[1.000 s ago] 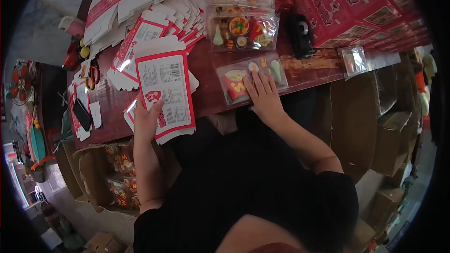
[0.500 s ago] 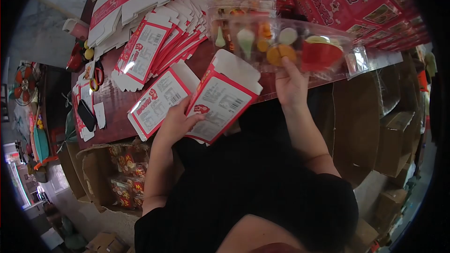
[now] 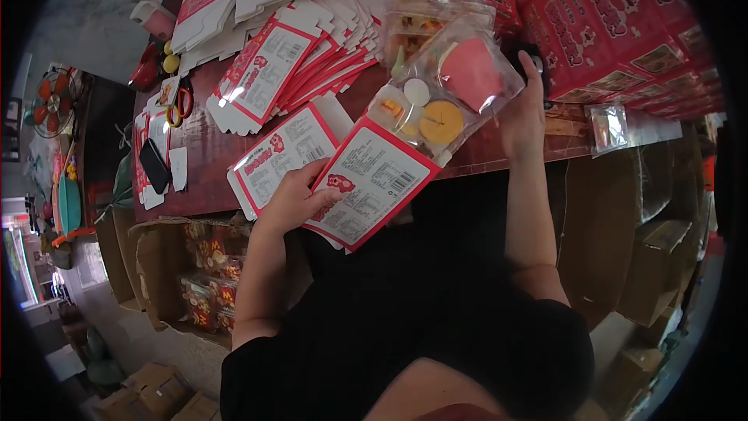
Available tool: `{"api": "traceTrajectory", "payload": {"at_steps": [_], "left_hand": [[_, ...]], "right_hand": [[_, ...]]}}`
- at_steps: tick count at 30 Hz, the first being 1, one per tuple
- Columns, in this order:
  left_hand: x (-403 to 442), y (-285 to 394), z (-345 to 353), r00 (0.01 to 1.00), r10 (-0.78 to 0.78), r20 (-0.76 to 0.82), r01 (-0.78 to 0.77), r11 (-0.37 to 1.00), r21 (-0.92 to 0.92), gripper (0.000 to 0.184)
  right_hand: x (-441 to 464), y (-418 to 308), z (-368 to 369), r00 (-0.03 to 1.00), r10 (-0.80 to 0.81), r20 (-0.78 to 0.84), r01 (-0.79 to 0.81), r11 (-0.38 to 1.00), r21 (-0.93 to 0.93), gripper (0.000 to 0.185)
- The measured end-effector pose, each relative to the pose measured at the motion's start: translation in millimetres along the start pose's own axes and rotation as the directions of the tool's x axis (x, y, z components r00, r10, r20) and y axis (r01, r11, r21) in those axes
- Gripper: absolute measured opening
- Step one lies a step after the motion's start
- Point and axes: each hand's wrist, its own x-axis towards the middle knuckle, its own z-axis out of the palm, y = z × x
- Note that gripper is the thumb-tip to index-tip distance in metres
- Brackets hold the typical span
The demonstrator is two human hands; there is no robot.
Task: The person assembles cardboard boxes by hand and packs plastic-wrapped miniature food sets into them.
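- Mainly spread over the red-brown table (image 3: 204,191): stacked red boxes (image 3: 608,23) at upper right, fanned cartons (image 3: 331,54) at upper left;
- touching a clear pouch (image 3: 448,97) of food-shaped pieces, just above centre, with the right hand (image 3: 522,121); cannot tell whether pinching it;
- grasping a printed carton (image 3: 374,183), against the pouch's lower end, in the left hand (image 3: 294,201), thumb across its face

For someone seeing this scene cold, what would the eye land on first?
Probably the clear plastic pack of colourful toy food at centre, with the right hand at its far end and its near end at the mouth of a red-and-white cardboard box in the left hand. Next come the bright red printed cartons massed at upper right, and the fanned red-and-white flat boxes at upper left on the table.
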Motion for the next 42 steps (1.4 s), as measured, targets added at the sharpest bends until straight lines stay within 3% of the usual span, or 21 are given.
{"api": "traceTrajectory", "payload": {"at_steps": [3,5,7,8,11,12,14,16,18,21,25,28,29,31,32,34,36,38,39,40,42], "left_hand": [[-1,0,-7,0.996,0.091,-0.017,-0.090,0.996,0.019,0.057],[-1,1,-10,0.970,0.235,-0.059,-0.230,0.970,0.081,0.058],[-1,6,-15,0.981,0.187,-0.053,-0.183,0.980,0.084,0.057],[-1,11,-18,0.985,0.164,-0.047,-0.160,0.984,0.084,0.057],[3,2,-48,0.999,0.043,-0.014,-0.040,0.990,0.131,0.058],[8,5,-60,0.997,0.060,-0.053,-0.046,0.971,0.236,0.059],[20,-11,-93,0.996,0.007,-0.086,0.002,0.994,0.108,0.057],[46,-23,-122,0.891,0.157,-0.426,-0.009,0.944,0.329,0.055],[96,-59,-180,0.806,0.330,-0.491,0.011,0.821,0.570,0.060],[139,-77,-196,0.783,0.337,-0.523,0.080,0.779,0.622,0.068],[166,-82,-216,0.859,0.080,-0.506,0.323,0.683,0.655,0.086],[164,-70,-214,0.820,0.069,-0.568,0.392,0.655,0.646,0.079],[150,-36,-195,0.772,0.117,-0.625,0.474,0.550,0.688,0.068],[144,-21,-191,0.728,0.254,-0.637,0.420,0.570,0.706,0.061],[138,-5,-192,0.767,0.005,-0.642,0.349,0.836,0.424,0.048],[138,-16,-212,0.627,0.579,-0.521,0.145,0.571,0.808,0.036],[107,19,-203,0.664,0.526,-0.531,0.096,0.645,0.758,0.031],[74,59,-174,0.549,0.562,-0.619,0.077,0.704,0.706,0.029],[57,80,-154,0.565,0.543,-0.621,0.057,0.725,0.686,0.028],[41,97,-132,0.581,0.525,-0.622,0.039,0.746,0.665,0.027],[12,118,-81,0.746,0.375,-0.551,-0.097,0.879,0.468,0.021]], "right_hand": [[2,22,-20,0.995,0.080,0.062,-0.048,0.909,-0.414,0.025],[-23,32,6,0.935,0.277,0.221,-0.084,0.779,-0.622,0.024],[-36,46,22,0.841,0.137,0.523,0.417,0.449,-0.790,0.028],[-42,58,18,0.824,0.206,0.528,0.382,0.487,-0.786,0.034],[-47,66,23,0.783,0.238,0.574,0.470,0.379,-0.797,0.040],[-45,64,25,0.825,0.177,0.537,0.422,0.437,-0.794,0.041],[-40,55,31,0.896,0.069,0.439,0.333,0.552,-0.765,0.043],[-38,57,26,0.922,0.087,0.377,0.277,0.531,-0.801,0.039],[-37,61,20,0.935,0.137,0.327,0.217,0.509,-0.833,0.038],[-43,62,20,0.926,0.157,0.342,0.226,0.497,-0.838,0.029],[-53,59,14,0.924,0.190,0.330,0.221,0.440,-0.871,0.027],[-57,59,8,0.933,0.205,0.295,0.174,0.460,-0.871,0.024],[-58,60,7,0.934,0.191,0.301,0.185,0.460,-0.868,0.024],[-59,59,7,0.934,0.148,0.324,0.222,0.470,-0.854,0.022],[-59,58,9,0.933,0.118,0.341,0.247,0.479,-0.842,0.021],[-59,53,12,0.919,0.070,0.388,0.310,0.478,-0.822,0.022],[-57,48,17,0.889,0.041,0.456,0.389,0.458,-0.799,0.025],[-56,48,21,0.865,-0.037,0.500,0.456,0.474,-0.753,0.032],[-56,49,25,0.849,-0.075,0.522,0.490,0.482,-0.727,0.036],[-57,48,32,0.832,-0.158,0.532,0.549,0.378,-0.746,0.041],[-59,41,48,0.766,-0.309,0.564,0.625,0.154,-0.765,0.051]]}}
